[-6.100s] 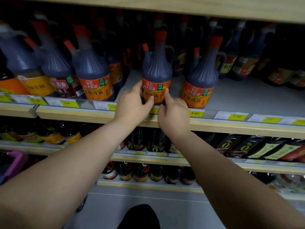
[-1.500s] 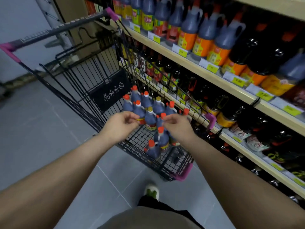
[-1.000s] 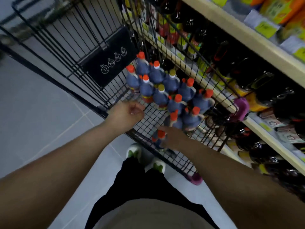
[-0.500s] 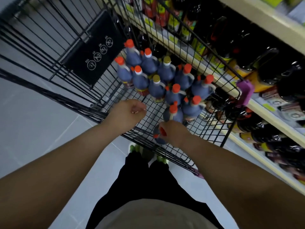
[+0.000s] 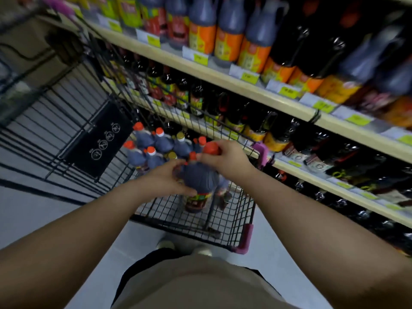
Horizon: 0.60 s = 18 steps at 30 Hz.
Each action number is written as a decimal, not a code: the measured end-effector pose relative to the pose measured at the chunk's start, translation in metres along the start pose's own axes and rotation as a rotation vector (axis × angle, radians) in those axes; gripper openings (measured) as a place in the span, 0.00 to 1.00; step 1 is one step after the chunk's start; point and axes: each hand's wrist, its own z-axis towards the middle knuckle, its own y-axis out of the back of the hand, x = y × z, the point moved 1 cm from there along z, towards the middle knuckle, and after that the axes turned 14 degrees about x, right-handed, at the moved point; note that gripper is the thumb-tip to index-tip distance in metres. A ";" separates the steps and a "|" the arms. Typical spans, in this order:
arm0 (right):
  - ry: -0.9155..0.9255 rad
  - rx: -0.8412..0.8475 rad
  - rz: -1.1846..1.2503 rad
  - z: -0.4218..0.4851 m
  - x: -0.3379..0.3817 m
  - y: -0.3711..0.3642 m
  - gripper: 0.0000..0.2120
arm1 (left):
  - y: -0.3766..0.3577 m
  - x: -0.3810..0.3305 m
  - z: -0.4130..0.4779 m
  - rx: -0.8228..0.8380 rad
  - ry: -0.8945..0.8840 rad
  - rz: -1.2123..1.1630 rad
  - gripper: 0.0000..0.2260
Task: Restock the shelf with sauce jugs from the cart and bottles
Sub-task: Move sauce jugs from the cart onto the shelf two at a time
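Note:
A dark sauce jug [image 5: 199,178] with a red cap and a red label hangs above the black wire cart [image 5: 225,221]. My right hand [image 5: 225,158] grips its neck just under the cap. My left hand [image 5: 166,178] curls round the jug's body from the left. Several more red-capped and yellow-capped jugs [image 5: 156,148] stand in the cart behind it. To the right the shelf [image 5: 223,78] carries a row of jugs with orange labels [image 5: 227,39].
Lower shelves [image 5: 323,175] to the right hold dark bottles, with yellow price tags along the edges. The cart's pink corner guards [image 5: 245,238] and raised child-seat flap [image 5: 100,139] are close. Grey tiled floor [image 5: 44,208] lies to the left. My shoes show below the cart.
My right hand has lifted one jug up out of the cart, and my left hand has come across onto its body. The view has swung up toward the shelves.

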 end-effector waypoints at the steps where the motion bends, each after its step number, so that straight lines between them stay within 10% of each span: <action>1: 0.020 -0.048 0.035 -0.002 0.005 0.007 0.18 | -0.001 -0.008 0.000 0.046 -0.006 0.007 0.28; 10: 0.019 -0.329 0.258 0.005 0.035 0.023 0.28 | 0.025 -0.039 0.010 0.124 -0.148 0.058 0.38; 15: -0.059 -0.472 0.515 0.002 0.040 0.007 0.13 | 0.048 -0.034 0.018 0.262 -0.146 -0.008 0.41; 18: -0.164 -0.534 0.668 -0.017 0.031 -0.010 0.30 | 0.053 -0.029 0.023 0.297 -0.098 -0.080 0.37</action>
